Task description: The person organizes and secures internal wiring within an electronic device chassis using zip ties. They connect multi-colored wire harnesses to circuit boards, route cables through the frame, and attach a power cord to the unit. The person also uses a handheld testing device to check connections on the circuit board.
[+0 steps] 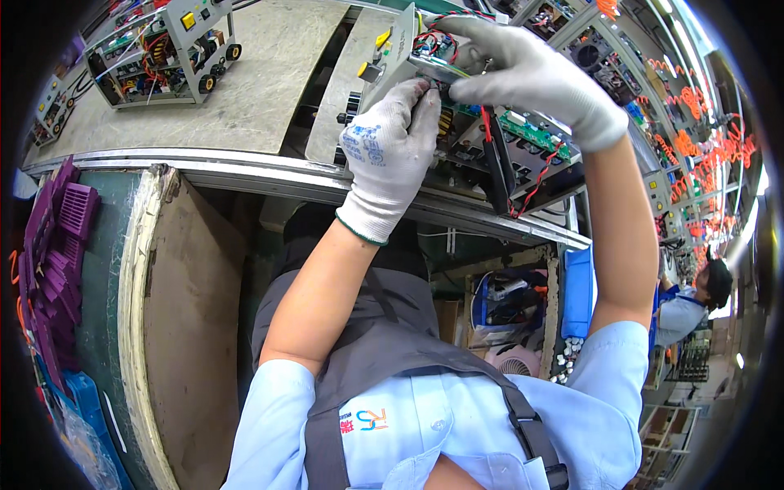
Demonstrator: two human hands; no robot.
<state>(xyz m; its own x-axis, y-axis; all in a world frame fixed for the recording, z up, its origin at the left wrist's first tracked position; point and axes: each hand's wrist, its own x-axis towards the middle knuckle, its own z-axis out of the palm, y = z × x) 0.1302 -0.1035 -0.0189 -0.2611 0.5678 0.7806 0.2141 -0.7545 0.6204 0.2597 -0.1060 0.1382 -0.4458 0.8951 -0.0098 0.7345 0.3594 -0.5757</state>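
Observation:
Both my hands, in white knit gloves, are at the panel end of an uncovered electrical unit (523, 135) with circuit boards and bundled wires. My left hand (388, 147) is closed, thumb and fingertips pinched together just behind the grey panel (398, 53); what lies between them is hidden. Reaching over from the right, my right hand (531, 77) has its thumb and forefinger apart around the red and dark wires (437, 45). Yellow knobs (371, 72) stick out from the panel's outer face. A red and black twisted lead (535, 188) hangs over the unit's near side.
Another uncovered unit (155, 57) stands on the bench (253, 98) at the left. Purple plastic parts (61, 253) and a blue tray (94, 425) lie at the far left. Below right are a blue bin (578, 286) and a pink fan (516, 361). A person (690, 306) works farther right.

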